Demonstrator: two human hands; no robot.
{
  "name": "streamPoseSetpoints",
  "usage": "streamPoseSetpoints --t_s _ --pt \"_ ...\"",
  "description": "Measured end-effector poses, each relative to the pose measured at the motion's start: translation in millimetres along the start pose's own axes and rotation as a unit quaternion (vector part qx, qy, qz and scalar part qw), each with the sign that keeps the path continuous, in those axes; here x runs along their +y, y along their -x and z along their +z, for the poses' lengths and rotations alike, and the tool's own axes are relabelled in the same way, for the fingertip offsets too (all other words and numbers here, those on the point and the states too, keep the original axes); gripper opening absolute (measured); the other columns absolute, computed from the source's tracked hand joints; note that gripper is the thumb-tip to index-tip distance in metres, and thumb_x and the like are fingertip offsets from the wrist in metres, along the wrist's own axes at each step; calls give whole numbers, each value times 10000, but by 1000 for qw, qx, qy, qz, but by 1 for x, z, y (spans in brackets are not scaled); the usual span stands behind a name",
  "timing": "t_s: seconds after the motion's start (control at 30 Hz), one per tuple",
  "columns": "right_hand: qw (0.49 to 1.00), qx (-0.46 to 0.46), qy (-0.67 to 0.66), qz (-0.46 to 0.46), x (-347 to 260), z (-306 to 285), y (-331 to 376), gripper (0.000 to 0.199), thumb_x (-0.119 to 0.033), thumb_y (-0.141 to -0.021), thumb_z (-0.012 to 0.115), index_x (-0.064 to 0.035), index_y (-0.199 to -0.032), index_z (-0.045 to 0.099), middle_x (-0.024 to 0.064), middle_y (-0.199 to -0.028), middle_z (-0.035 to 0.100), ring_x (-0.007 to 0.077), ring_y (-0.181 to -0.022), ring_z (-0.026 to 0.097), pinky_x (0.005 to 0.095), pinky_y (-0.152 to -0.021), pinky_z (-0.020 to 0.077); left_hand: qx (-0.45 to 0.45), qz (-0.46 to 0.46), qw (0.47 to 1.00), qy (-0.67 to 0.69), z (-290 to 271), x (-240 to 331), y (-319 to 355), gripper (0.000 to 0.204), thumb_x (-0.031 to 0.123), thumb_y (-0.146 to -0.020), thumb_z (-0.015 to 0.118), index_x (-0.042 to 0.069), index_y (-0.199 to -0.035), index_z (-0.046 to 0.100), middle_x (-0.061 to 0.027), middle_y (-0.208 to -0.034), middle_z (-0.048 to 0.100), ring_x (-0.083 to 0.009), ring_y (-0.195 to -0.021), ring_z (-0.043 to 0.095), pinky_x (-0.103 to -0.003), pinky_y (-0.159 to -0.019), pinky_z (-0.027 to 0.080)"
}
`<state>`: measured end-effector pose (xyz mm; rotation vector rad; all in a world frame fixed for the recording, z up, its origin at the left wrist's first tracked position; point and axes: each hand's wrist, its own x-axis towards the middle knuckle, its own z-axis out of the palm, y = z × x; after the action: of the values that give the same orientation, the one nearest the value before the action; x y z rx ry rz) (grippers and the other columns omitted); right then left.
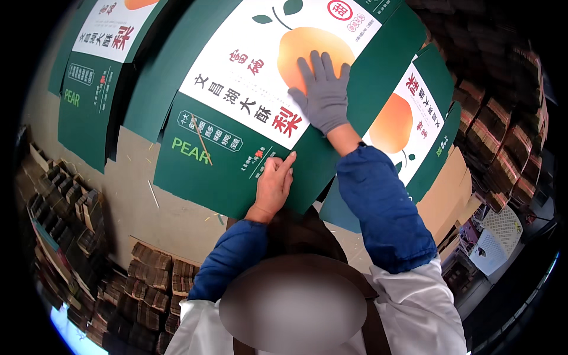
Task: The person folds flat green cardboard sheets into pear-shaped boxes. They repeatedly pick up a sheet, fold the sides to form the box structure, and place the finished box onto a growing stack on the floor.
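Observation:
A large flat green cardboard box blank (195, 171), printed with a white panel and an orange pear, lies in front of me. My right hand (324, 92), in a grey glove, presses flat on the printed pear with its fingers spread. Below the white panel, my bare left hand (274, 183) rests on the green part. Its index finger is stretched out along the cardboard and the other fingers are bent; nothing shows in it. A thin brown strip (202, 142) lies across the lower left part of the blank.
Matching printed blanks lie to the left (89, 118) and right (378, 154). Bundled cardboard stacks stand at the lower left (151, 266) and far right (497, 130). A white plastic basket (502, 228) is at the right. Thin scraps (154, 194) litter the grey floor.

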<state>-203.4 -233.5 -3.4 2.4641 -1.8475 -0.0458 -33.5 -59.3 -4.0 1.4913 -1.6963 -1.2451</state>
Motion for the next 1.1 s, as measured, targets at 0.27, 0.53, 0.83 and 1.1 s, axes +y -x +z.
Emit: streamPoseSetpoints --t_s 0.27,0.53,0.83,1.1 --pt "1000 -11 -8 -13 -24 -7 7 637 -497 -874 552 -123 -1380 453 147 -1446 391 319 -1354 335 631 -1039 200 -33 -31 999 20 -9 10 -4 387 26 -885 562 104 -1263 549 -138 -974 514 -305 -829 581 -387 -723 501" --pt "996 -71 -16 47 -81 -26 48 679 -484 -899 524 -77 -1428 399 187 -1507 309 342 -1408 263 640 -1104 123 281 -27 945 -167 -209 -19 -29 447 160 -800 715 55 -1189 521 -168 -1108 562 -385 -1060 524 -465 -967 380" --pt "995 -26 -52 80 -81 -12 32 650 -470 -867 590 -64 -1362 476 175 -1416 425 338 -1326 373 598 -1085 192 502 -297 809 78 -377 -168 -21 669 360 -735 833 -10 -1104 415 -118 -949 491 -199 -859 493 -340 -781 445" --pt "743 -157 -600 252 -238 -66 -241 554 -526 -872 616 25 -881 568 90 -634 594 179 -492 564 340 -467 471 483 -338 807 34 -386 -171 -14 505 329 -726 843 17 -830 459 -95 -815 533 -178 -727 500 -348 -659 459"
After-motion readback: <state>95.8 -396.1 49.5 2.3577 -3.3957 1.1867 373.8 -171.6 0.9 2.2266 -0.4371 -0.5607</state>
